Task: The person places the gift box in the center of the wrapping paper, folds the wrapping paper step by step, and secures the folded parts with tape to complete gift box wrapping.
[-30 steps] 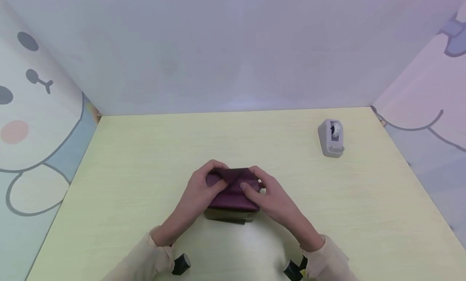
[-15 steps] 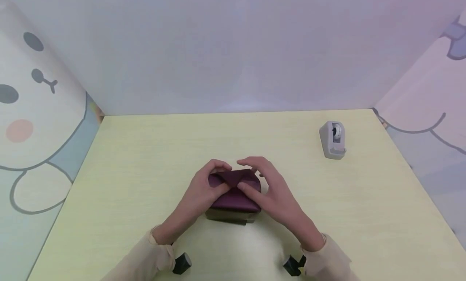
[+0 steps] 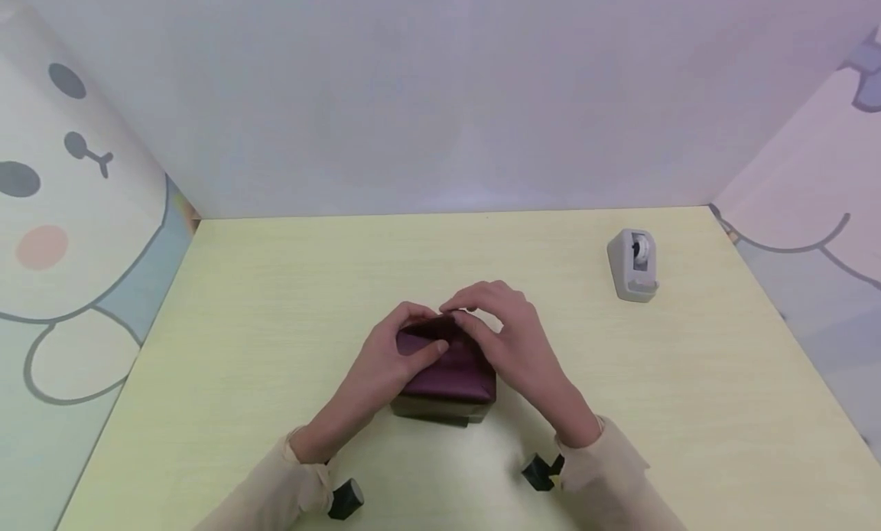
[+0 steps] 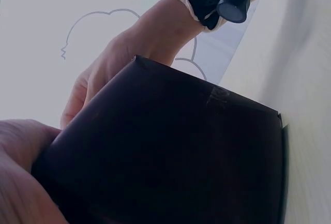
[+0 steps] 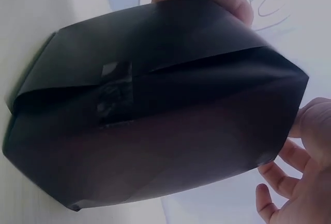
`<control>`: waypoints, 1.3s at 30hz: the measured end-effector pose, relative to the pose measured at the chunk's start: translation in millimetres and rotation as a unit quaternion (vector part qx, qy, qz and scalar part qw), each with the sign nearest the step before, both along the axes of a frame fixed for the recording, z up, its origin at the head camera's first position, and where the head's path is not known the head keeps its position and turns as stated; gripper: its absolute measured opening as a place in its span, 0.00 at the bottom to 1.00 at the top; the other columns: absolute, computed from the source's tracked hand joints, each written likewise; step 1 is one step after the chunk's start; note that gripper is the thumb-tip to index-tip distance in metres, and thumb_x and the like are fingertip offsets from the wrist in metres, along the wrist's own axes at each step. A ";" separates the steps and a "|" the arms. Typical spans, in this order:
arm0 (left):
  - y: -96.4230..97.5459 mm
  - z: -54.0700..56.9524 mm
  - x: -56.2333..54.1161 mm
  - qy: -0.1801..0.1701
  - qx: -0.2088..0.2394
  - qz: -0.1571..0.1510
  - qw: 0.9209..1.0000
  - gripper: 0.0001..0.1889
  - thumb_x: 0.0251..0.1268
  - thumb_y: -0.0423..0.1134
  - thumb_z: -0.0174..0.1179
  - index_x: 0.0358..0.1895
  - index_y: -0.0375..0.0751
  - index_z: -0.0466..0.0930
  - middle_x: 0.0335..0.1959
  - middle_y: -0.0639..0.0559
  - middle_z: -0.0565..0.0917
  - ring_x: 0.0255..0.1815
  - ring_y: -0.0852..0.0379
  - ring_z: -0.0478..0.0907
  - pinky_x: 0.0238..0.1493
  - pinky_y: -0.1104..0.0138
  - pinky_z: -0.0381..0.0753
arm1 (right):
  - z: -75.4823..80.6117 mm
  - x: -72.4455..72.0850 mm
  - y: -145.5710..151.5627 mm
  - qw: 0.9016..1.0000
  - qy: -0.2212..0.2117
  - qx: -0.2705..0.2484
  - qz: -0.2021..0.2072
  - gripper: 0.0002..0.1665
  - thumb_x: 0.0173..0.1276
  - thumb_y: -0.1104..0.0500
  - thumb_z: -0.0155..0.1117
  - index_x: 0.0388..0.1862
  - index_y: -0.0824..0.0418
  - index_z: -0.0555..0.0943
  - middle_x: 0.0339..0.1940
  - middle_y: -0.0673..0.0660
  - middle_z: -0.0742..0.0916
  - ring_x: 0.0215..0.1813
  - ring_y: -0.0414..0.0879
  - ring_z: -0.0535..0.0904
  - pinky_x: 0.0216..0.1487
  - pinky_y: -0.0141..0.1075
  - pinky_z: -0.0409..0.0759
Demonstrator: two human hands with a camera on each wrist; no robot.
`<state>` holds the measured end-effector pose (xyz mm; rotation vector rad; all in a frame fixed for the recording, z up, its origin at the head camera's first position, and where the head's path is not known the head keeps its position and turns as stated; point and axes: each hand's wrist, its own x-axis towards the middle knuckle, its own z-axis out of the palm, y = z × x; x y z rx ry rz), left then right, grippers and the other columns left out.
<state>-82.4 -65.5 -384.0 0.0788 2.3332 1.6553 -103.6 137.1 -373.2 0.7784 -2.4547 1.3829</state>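
Note:
A box wrapped in dark purple paper point(image 3: 457, 378) stands on the table in front of me. My left hand point(image 3: 385, 359) holds its left side, thumb lying on the top and fingers reaching behind the far edge. At the top's far edge my right hand point(image 3: 512, 328) pinches the wrapping paper's flap between thumb and fingers. In the right wrist view a strip of clear tape point(image 5: 116, 89) lies across a paper seam on one side. The left wrist view shows another dark side of the box point(image 4: 170, 146), with a shiny patch near its edge.
A grey tape dispenser point(image 3: 633, 267) with a roll stands at the back right of the pale yellow table point(image 3: 310, 271). A plain wall point(image 3: 440, 95) rises behind the table, and cartoon-printed panels point(image 3: 69, 210) flank both sides. A black wrist camera point(image 3: 346, 499) hangs by the left sleeve.
My right thumb has left the middle of the box top and moved to the far edge, where it meets the fingers on the flap. The left hand keeps its hold.

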 end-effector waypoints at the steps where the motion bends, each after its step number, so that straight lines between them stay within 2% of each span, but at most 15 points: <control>1: 0.1 0.1 0.1 -0.002 -0.002 0.000 1.000 0.20 0.68 0.43 0.70 0.60 0.51 0.78 0.60 0.52 0.84 0.64 0.52 0.76 0.71 0.50 0.68 | 0.2 -0.2 -0.4 1.000 -0.003 0.003 -0.005 0.13 0.70 0.67 0.70 0.48 0.52 0.89 0.46 0.47 0.92 0.50 0.41 0.83 0.57 0.40 0.76; 4: 0.3 0.3 0.2 -0.004 -0.005 0.001 1.000 0.20 0.68 0.44 0.70 0.60 0.50 0.78 0.60 0.52 0.84 0.64 0.52 0.76 0.70 0.50 0.69 | 0.6 -0.4 -0.3 0.999 -0.023 0.010 -0.020 0.13 0.75 0.65 0.65 0.53 0.53 0.87 0.45 0.47 0.91 0.47 0.41 0.84 0.55 0.38 0.79; 6: 0.4 -0.1 0.0 -0.005 -0.004 0.002 1.000 0.19 0.67 0.43 0.70 0.59 0.51 0.79 0.59 0.52 0.84 0.64 0.53 0.77 0.70 0.51 0.69 | 2.5 0.3 1.6 0.998 -0.051 0.005 -0.020 0.14 0.79 0.63 0.60 0.58 0.53 0.85 0.46 0.48 0.91 0.46 0.41 0.84 0.51 0.37 0.81; 8: 0.6 0.0 -0.3 -0.003 -0.004 0.003 1.000 0.19 0.67 0.42 0.70 0.59 0.51 0.79 0.59 0.52 0.85 0.64 0.52 0.77 0.69 0.51 0.69 | 4.8 0.6 5.4 0.997 -0.083 0.002 -0.005 0.16 0.82 0.62 0.56 0.63 0.52 0.81 0.49 0.47 0.90 0.48 0.42 0.85 0.52 0.36 0.82; 11: 0.4 0.0 -0.1 -0.002 -0.003 0.002 1.000 0.19 0.67 0.42 0.70 0.58 0.51 0.79 0.59 0.52 0.85 0.64 0.53 0.77 0.70 0.51 0.69 | 8.9 0.7 11.3 0.991 -0.123 0.012 0.042 0.22 0.81 0.63 0.56 0.69 0.49 0.76 0.56 0.46 0.88 0.52 0.42 0.84 0.54 0.37 0.82; 13: 0.3 0.6 0.2 -0.002 -0.001 0.003 1.000 0.19 0.67 0.42 0.70 0.58 0.51 0.79 0.59 0.53 0.85 0.65 0.52 0.76 0.70 0.50 0.68 | 9.4 -0.8 12.7 0.989 -0.126 0.029 0.071 0.24 0.79 0.65 0.58 0.69 0.47 0.76 0.57 0.45 0.87 0.54 0.40 0.83 0.57 0.37 0.81; 15: -0.2 0.5 0.7 -0.005 0.003 0.002 1.000 0.19 0.67 0.41 0.70 0.59 0.52 0.79 0.60 0.54 0.84 0.65 0.53 0.76 0.70 0.50 0.68 | 8.9 -3.3 11.5 0.988 -0.118 0.040 0.089 0.23 0.77 0.65 0.61 0.66 0.47 0.78 0.56 0.43 0.87 0.52 0.38 0.82 0.54 0.37 0.81; 18: -0.6 1.1 1.4 -0.006 0.004 0.003 1.000 0.19 0.67 0.41 0.70 0.59 0.52 0.78 0.60 0.54 0.84 0.66 0.53 0.75 0.71 0.50 0.68 | 6.5 -9.3 7.5 0.991 -0.094 0.027 0.094 0.18 0.74 0.67 0.64 0.56 0.48 0.85 0.50 0.42 0.89 0.49 0.37 0.82 0.52 0.40 0.82; 21: -0.6 0.4 1.7 -0.001 0.001 0.001 1.000 0.20 0.68 0.42 0.70 0.60 0.51 0.78 0.61 0.54 0.83 0.66 0.53 0.75 0.72 0.49 0.68 | 5.2 -14.1 4.5 0.992 -0.092 0.002 0.082 0.18 0.71 0.68 0.65 0.49 0.46 0.88 0.44 0.40 0.90 0.45 0.38 0.82 0.49 0.39 0.81; 24: -0.1 0.4 2.0 0.000 -0.002 0.001 1.000 0.20 0.67 0.43 0.70 0.60 0.52 0.78 0.60 0.55 0.84 0.65 0.54 0.76 0.71 0.51 0.68 | 6.0 -15.0 3.0 0.990 -0.127 -0.030 0.054 0.19 0.70 0.69 0.65 0.45 0.45 0.90 0.41 0.41 0.91 0.44 0.39 0.84 0.49 0.37 0.80; 26: 0.1 0.2 2.1 0.000 -0.002 0.000 1.000 0.20 0.67 0.43 0.70 0.60 0.53 0.78 0.60 0.56 0.84 0.64 0.54 0.76 0.70 0.52 0.68 | 7.5 -14.3 2.7 0.984 -0.165 -0.050 0.036 0.17 0.70 0.67 0.67 0.44 0.44 0.91 0.40 0.41 0.92 0.44 0.40 0.85 0.49 0.36 0.81; 30: 0.7 0.5 1.8 0.003 -0.005 -0.001 1.000 0.20 0.67 0.43 0.70 0.60 0.52 0.78 0.59 0.55 0.84 0.64 0.54 0.76 0.69 0.52 0.69 | 12.6 -12.3 5.5 0.970 -0.223 -0.086 0.034 0.13 0.71 0.63 0.69 0.47 0.45 0.90 0.43 0.45 0.92 0.48 0.44 0.87 0.52 0.37 0.84; 34: 1.1 0.7 1.1 0.005 -0.008 -0.002 1.000 0.19 0.68 0.44 0.69 0.59 0.50 0.78 0.59 0.53 0.84 0.63 0.53 0.77 0.68 0.52 0.69 | 17.8 -11.7 11.9 0.963 -0.236 -0.112 0.065 0.12 0.76 0.60 0.66 0.54 0.51 0.87 0.46 0.52 0.92 0.51 0.47 0.87 0.56 0.37 0.84; 36: 1.1 0.5 1.1 0.004 -0.008 0.000 1.000 0.19 0.68 0.44 0.69 0.59 0.50 0.79 0.58 0.52 0.85 0.63 0.53 0.77 0.68 0.52 0.69 | 18.4 -12.6 15.0 0.964 -0.230 -0.107 0.079 0.13 0.78 0.61 0.63 0.58 0.54 0.85 0.49 0.54 0.91 0.52 0.47 0.87 0.58 0.36 0.83; 39: 1.2 0.9 2.0 0.001 -0.007 0.004 1.000 0.19 0.68 0.43 0.69 0.59 0.50 0.79 0.59 0.52 0.84 0.63 0.52 0.77 0.69 0.52 0.69 | 18.4 -14.0 17.4 0.971 -0.208 -0.067 0.101 0.16 0.79 0.63 0.60 0.61 0.53 0.83 0.52 0.52 0.89 0.52 0.44 0.84 0.60 0.36 0.82</control>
